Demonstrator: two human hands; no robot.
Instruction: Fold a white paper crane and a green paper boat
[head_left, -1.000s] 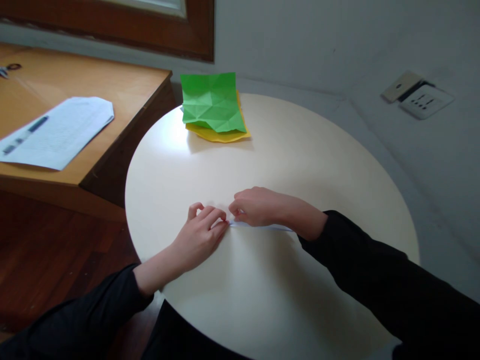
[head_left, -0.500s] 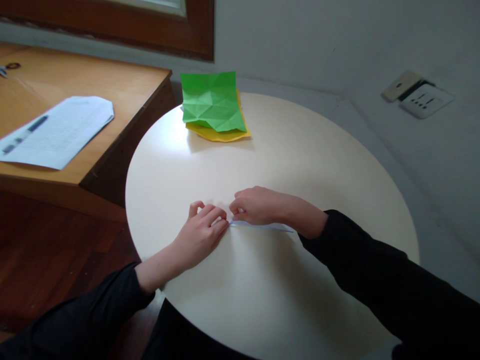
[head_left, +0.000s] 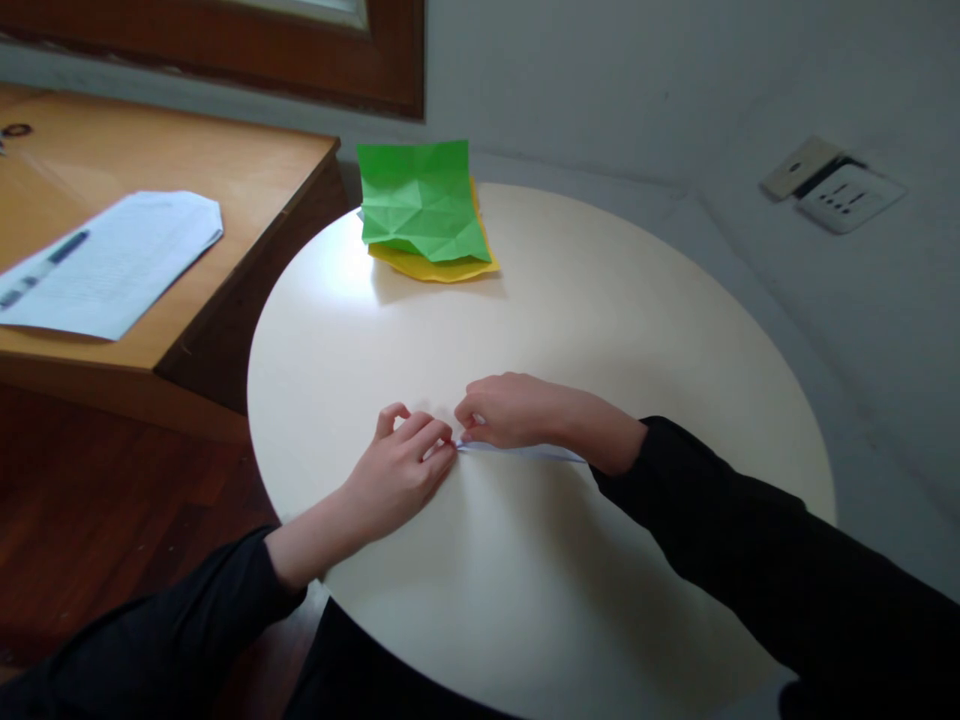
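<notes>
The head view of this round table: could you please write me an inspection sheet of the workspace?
Surface: round cream table, glossy, with window glare at its far left.
Job's things: pale folded paper lying flat, mostly hidden under the hands.
Clutter: creased green sheet on a yellow sheet at the far edge.
Grippers: left hand and right hand both press fingertips on the paper, meeting at its left end.
Cables: nothing seen.
Surroundings: wooden desk with a printed page to the left; wall socket plate to the right; dark wood floor.
</notes>
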